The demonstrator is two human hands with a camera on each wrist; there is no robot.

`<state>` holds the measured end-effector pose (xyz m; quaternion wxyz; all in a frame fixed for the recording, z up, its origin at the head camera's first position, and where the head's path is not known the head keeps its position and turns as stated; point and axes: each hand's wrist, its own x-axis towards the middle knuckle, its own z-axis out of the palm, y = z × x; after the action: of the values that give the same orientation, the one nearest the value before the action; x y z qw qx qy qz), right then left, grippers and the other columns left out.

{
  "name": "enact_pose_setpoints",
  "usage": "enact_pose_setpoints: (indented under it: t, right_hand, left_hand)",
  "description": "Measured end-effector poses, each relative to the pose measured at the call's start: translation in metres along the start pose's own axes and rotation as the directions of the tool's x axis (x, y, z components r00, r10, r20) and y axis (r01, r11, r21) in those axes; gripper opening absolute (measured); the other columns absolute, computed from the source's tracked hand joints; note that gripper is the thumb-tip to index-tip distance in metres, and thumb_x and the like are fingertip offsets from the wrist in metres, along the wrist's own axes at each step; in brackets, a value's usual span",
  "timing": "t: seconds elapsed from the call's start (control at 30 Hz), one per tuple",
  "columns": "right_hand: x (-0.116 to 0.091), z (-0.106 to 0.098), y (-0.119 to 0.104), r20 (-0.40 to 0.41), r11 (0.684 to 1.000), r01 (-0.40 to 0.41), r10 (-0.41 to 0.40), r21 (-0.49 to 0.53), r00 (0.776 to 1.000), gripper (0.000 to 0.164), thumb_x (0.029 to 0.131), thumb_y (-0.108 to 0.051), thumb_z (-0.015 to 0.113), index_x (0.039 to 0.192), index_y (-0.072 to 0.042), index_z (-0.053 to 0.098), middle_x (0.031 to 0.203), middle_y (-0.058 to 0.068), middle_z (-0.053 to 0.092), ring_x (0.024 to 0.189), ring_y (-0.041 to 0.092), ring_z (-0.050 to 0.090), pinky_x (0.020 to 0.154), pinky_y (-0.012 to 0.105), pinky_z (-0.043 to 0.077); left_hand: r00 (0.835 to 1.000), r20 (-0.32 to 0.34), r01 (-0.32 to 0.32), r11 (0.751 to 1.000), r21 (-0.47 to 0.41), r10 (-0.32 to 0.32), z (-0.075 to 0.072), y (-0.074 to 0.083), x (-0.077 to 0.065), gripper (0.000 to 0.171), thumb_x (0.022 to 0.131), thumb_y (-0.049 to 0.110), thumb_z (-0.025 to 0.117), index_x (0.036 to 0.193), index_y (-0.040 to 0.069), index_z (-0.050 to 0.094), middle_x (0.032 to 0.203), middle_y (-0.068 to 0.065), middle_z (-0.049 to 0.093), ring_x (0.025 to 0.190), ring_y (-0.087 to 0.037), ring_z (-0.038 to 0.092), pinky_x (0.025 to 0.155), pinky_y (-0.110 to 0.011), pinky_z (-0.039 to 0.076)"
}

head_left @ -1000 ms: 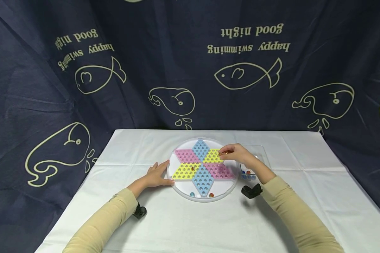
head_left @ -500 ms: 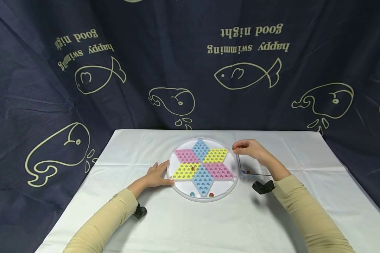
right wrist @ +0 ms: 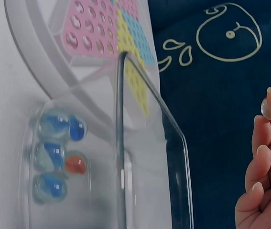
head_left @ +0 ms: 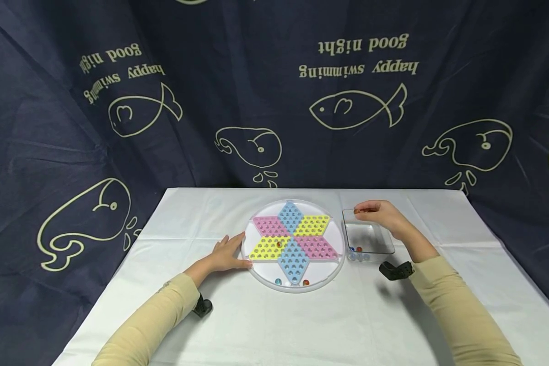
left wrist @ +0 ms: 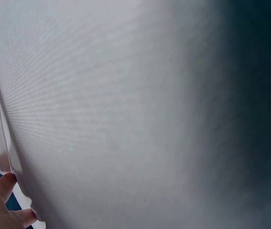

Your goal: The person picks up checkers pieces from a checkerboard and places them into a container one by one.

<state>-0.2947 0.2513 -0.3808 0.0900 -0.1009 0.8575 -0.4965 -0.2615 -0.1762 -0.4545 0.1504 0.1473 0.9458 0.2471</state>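
My right hand [head_left: 378, 213] pinches a small glass marble [right wrist: 265, 109] between thumb and index finger, above the back of a clear plastic box [head_left: 368, 236]. Several blue-swirl marbles [right wrist: 54, 123] and an orange-red one [right wrist: 76, 164] lie along one side inside that box. To its left is a round white Chinese checkers board [head_left: 333, 235] with a star of pink, yellow and blue sections. My left hand [head_left: 226, 254] lies at the board's left rim, fingers spread, thumb and fingertips at the edge. In the left wrist view only part of that hand [left wrist: 1, 205] shows, low at the left.
One marble [head_left: 279, 244] sits in the yellow left section. A teal marble [head_left: 278, 281] and a red one [head_left: 305, 282] lie inside the board's front rim. White cloth [head_left: 274, 330] covers the table; a dark blue curtain [head_left: 274, 76] with fish drawings hangs behind.
My right hand has moved right from the board's yellow right section to over the clear box, still pinching the marble. The left hand has stayed at the rim.
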Motion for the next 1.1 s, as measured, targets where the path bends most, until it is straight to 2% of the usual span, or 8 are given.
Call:
enact_pose_setpoints:
  t: [0.2, 0.3, 0.43, 0.8, 1.1]
  right_hand:
    - [-0.005, -0.007, 0.007, -0.032, 1.0, -0.012, 0.011, -0.017, 0.999, 0.045, 0.086, -0.021, 0.063, 0.118, 0.009, 0.054, 0.092, -0.012, 0.062, 0.082, -0.003, 0.054, 0.078, 0.02, 0.046]
    - [-0.007, -0.01, 0.012, -0.043, 0.999, -0.037, 0.035, -0.03, 0.998, 0.046, 0.087, -0.023, 0.063, 0.118, 0.008, 0.053, 0.093, -0.011, 0.062, 0.083, -0.002, 0.054, 0.084, 0.03, 0.046]
    - [-0.01, -0.014, 0.019, -0.05, 0.999, -0.049, 0.048, -0.019, 0.998, 0.048, 0.087, -0.026, 0.063, 0.119, 0.008, 0.052, 0.09, -0.017, 0.06, 0.083, -0.002, 0.054, 0.091, 0.039, 0.042]
    - [-0.016, -0.025, 0.033, -0.063, 0.998, -0.057, 0.058, 0.013, 0.996, 0.051, 0.087, -0.028, 0.063, 0.12, 0.009, 0.051, 0.086, -0.026, 0.059, 0.083, -0.008, 0.053, 0.09, 0.035, 0.039]
    - [-0.019, -0.027, 0.035, -0.105, 0.996, -0.083, 0.084, 0.015, 0.991, 0.063, 0.085, -0.034, 0.065, 0.123, 0.012, 0.047, 0.085, -0.025, 0.055, 0.082, -0.009, 0.048, 0.095, 0.048, 0.036]
  left_hand:
    - [1.0, -0.003, -0.003, 1.0, -0.002, 0.003, 0.001, -0.001, 0.002, 0.099, 0.076, 0.049, 0.068, 0.146, 0.004, 0.015, 0.151, -0.016, 0.02, 0.136, -0.048, 0.004, 0.108, -0.061, 0.001]
    - [1.0, -0.004, -0.003, 1.0, -0.002, 0.003, 0.001, -0.001, 0.002, 0.099, 0.075, 0.049, 0.068, 0.146, 0.004, 0.016, 0.151, -0.016, 0.02, 0.136, -0.048, 0.003, 0.109, -0.061, 0.0]
    - [1.0, -0.006, -0.007, 1.0, -0.006, 0.007, 0.001, -0.003, 0.002, 0.099, 0.076, 0.049, 0.068, 0.146, 0.004, 0.015, 0.151, -0.016, 0.02, 0.136, -0.048, 0.004, 0.109, -0.061, 0.001]
    - [1.0, 0.001, -0.009, 1.0, -0.006, 0.009, 0.001, -0.002, 0.001, 0.099, 0.076, 0.05, 0.068, 0.146, 0.004, 0.015, 0.151, -0.016, 0.019, 0.136, -0.048, 0.003, 0.109, -0.061, 0.0]
    - [1.0, -0.003, 0.009, 1.0, -0.005, -0.009, 0.001, -0.001, 0.001, 0.098, 0.076, 0.047, 0.068, 0.146, 0.004, 0.016, 0.151, -0.015, 0.019, 0.136, -0.047, 0.003, 0.109, -0.06, 0.0]
